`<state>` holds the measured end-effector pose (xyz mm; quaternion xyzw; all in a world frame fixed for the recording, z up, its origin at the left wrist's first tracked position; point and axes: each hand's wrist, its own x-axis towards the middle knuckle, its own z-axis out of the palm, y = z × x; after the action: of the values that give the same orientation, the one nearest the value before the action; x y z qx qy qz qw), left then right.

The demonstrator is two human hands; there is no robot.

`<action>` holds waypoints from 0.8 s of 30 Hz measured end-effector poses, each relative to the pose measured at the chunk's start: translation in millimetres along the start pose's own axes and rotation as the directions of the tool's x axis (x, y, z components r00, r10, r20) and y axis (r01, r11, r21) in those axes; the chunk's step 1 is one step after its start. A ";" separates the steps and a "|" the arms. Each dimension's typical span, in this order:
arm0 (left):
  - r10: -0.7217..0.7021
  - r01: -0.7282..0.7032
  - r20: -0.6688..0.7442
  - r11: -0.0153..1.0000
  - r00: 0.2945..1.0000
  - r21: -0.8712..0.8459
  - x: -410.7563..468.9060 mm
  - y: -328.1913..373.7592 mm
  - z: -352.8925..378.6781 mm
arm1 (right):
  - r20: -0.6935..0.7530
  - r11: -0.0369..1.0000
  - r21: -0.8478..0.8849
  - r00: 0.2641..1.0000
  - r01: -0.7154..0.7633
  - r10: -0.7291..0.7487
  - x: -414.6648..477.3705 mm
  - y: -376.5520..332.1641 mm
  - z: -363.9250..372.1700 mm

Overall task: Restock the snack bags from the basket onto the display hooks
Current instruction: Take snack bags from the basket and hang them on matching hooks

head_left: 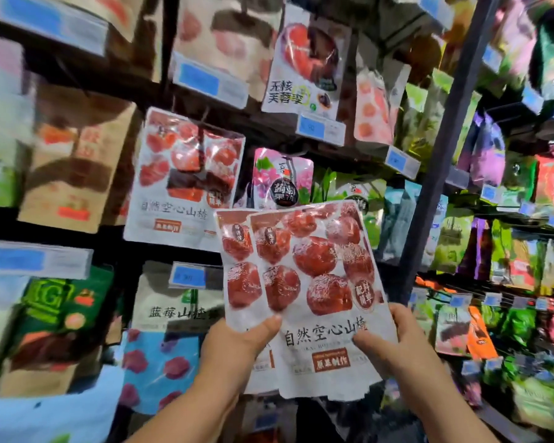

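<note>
Two hawthorn snack bags [317,282], fanned upright near the matching hung bag [179,183]. Left hand [237,345] and right hand [400,342] clamp fingers on the lower halves, likely freeing the tops for hooking.

The held snack bags [317,282] are glossy, crinkled plastic film. Left of them, blurred brown pouches [74,161] seem matt paper; right of them, a smooth metal post [442,155].

- Dim between shelves, brighter on glossy bag fronts.
- Soft glare on the held snack bags [314,276] and the hanging bag [186,174] behind.
- Heavy blur at left and top edges, price tags [36,260] smeared.
- Upright post [445,139] tilted by wide-angle distortion.
</note>
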<state>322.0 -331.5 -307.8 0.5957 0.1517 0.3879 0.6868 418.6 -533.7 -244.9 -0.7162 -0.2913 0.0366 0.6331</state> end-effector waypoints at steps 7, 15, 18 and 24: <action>0.094 -0.094 -0.074 0.996 0.993 0.003 8.6 34.5 -47.9 | 0.048 0.989 0.148 0.999 -0.014 0.007 40.9 4.5 54.5; 0.179 -0.166 -0.264 0.984 0.948 0.071 17.8 69.0 -120.9 | 0.018 0.922 0.378 0.996 0.080 -0.093 65.9 -8.2 125.3; 0.171 -0.172 -0.330 0.985 0.928 0.025 20.8 80.4 -150.2 | -0.007 0.913 0.387 0.991 0.129 -0.137 74.8 -18.7 145.0; 0.210 -0.241 -0.377 0.970 0.902 -0.035 20.1 90.3 -201.6 | -0.052 0.891 0.383 0.969 0.241 -0.240 97.6 -34.7 176.8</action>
<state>168.2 -176.9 -267.4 0.4972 0.1928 0.5759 0.6196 412.0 -330.8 -216.5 -0.5356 -0.3636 0.0134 0.7620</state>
